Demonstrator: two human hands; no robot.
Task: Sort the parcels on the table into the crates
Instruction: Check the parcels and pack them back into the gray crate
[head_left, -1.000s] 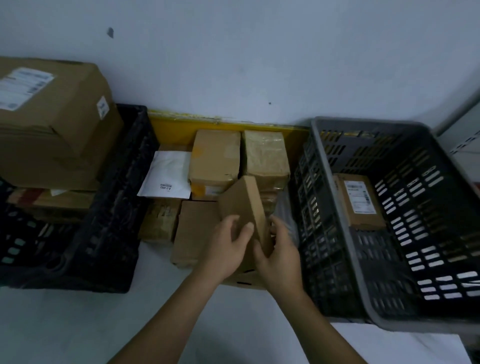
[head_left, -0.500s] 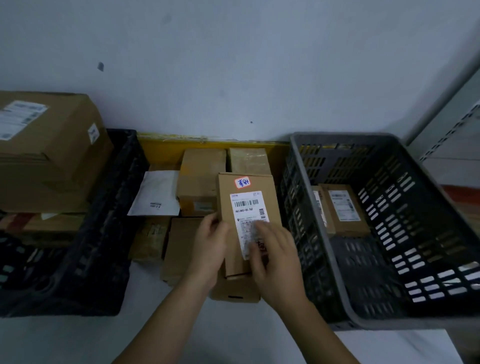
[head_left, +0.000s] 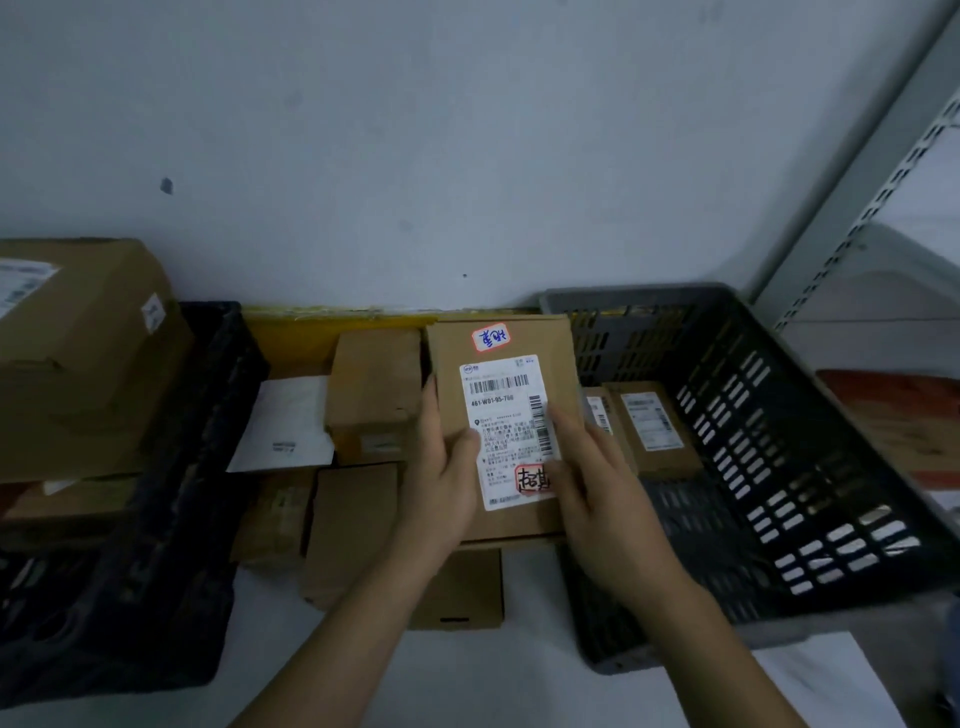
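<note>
Label up and readable — the box (head_left: 501, 415) is held above the pile on the counter (head_left: 519, 691), between the two crates. The smart move now, I'd say, is to read the label, pick the crate, then carry the box across level with both hands. Left hand (head_left: 441, 483) grips the left edge, thumb curled onto the label's face. Right hand (head_left: 597, 488) lies on the right side, fingers (head_left: 563, 423) fairly straight across the label — pressing, not pinching. The grey crate (head_left: 779, 613) sits just right of those fingers, two boxes already inside.
</note>
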